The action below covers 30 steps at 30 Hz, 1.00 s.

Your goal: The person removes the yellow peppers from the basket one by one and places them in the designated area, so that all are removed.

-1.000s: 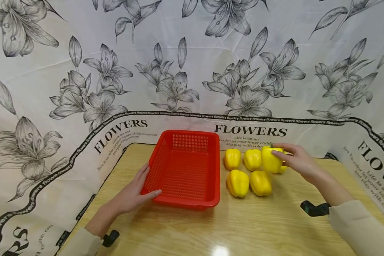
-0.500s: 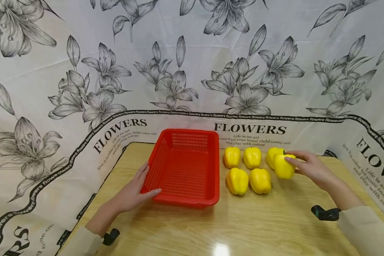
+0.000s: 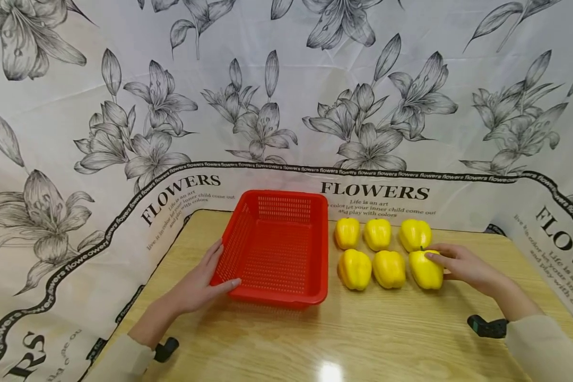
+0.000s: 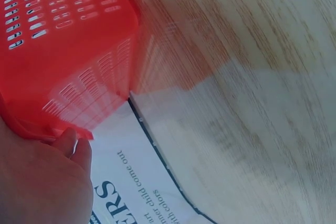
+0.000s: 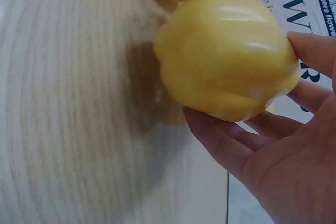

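A yellow bell pepper (image 3: 426,270) sits at the front right end of two rows of peppers. Thumb and fingers of my right hand (image 3: 470,269) grip it from the right; in the right wrist view the fingers reach round the underside of the pepper (image 5: 226,56). On the left, my left hand (image 3: 193,286) holds the red plastic basket (image 3: 322,249) by its near left corner, thumb over the rim and fingers along the outer side. The left wrist view has those fingers curled at the rim of the basket (image 4: 63,66).
Several more yellow peppers stand between basket and right hand, including a back right pepper (image 3: 415,235) and a front middle pepper (image 3: 389,269). A flower-printed cloth (image 3: 286,138) rises behind the wooden table (image 3: 387,334) and along its sides.
My right hand has carried its pepper right and toward me, down from over the back row to the end of the front row. The left hand and basket stay put.
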Each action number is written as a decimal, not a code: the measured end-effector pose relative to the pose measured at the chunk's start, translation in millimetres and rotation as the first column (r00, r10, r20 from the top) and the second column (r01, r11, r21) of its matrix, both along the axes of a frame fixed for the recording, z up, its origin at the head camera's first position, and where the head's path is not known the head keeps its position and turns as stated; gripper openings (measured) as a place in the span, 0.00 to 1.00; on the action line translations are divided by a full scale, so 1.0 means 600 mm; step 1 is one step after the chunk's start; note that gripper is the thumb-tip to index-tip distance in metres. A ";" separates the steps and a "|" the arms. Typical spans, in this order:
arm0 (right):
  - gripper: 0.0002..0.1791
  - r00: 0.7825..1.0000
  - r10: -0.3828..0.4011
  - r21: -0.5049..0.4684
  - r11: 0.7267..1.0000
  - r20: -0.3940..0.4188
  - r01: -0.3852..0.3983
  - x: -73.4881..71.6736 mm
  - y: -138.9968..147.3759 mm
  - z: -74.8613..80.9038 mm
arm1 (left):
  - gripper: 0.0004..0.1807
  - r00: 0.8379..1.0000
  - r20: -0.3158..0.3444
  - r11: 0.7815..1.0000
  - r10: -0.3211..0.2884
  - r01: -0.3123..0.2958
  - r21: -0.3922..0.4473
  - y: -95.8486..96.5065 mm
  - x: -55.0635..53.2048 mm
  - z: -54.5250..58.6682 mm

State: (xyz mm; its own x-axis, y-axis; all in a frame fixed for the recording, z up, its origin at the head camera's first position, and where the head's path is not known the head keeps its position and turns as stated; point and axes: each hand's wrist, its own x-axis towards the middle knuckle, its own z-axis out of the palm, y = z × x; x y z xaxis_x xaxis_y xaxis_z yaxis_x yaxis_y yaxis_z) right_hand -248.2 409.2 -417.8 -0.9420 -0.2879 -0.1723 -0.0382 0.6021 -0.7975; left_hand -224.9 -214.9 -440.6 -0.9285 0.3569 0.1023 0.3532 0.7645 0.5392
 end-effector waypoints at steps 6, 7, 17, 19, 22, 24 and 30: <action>0.38 0.998 0.003 -0.018 1.000 0.062 -0.002 0.002 0.013 -0.022 | 0.61 1.000 -0.002 1.000 -0.006 0.006 -0.003 0.002 -0.001 -0.005; 0.38 0.998 0.003 -0.021 1.000 0.067 -0.002 0.001 0.016 -0.023 | 0.61 1.000 -0.004 1.000 -0.007 0.007 -0.003 0.003 -0.002 -0.006; 0.37 0.995 0.018 -0.065 0.998 0.096 -0.011 0.008 0.027 -0.028 | 0.61 1.000 0.015 1.000 -0.001 0.001 -0.008 0.010 -0.006 -0.004; 0.37 0.996 0.023 -0.061 0.998 0.088 -0.018 0.009 0.029 -0.023 | 0.61 1.000 0.013 1.000 -0.007 0.007 -0.005 0.014 -0.008 -0.005; 0.36 0.996 0.031 -0.054 0.998 0.080 -0.027 0.009 0.031 -0.016 | 0.61 1.000 0.004 1.000 -0.007 0.007 0.001 0.018 -0.012 -0.004; 0.35 0.996 0.034 -0.056 0.998 0.088 -0.029 0.008 0.029 -0.014 | 0.61 1.000 -0.002 1.000 -0.011 0.011 0.006 0.019 -0.012 -0.004; 0.38 0.993 0.037 -0.028 0.999 0.109 -0.034 0.012 0.024 -0.008 | 0.59 1.000 -0.001 1.000 0.002 -0.002 0.024 0.009 -0.002 -0.005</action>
State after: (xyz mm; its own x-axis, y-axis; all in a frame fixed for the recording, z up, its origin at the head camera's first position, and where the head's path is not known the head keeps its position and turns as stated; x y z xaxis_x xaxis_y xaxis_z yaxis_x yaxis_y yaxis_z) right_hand -240.8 423.5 -422.7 -0.9072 -0.3265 -0.2653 0.0291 0.5804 -0.8138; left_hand -225.8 -209.3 -443.7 -0.9292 0.3524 0.1117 0.3522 0.7521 0.5571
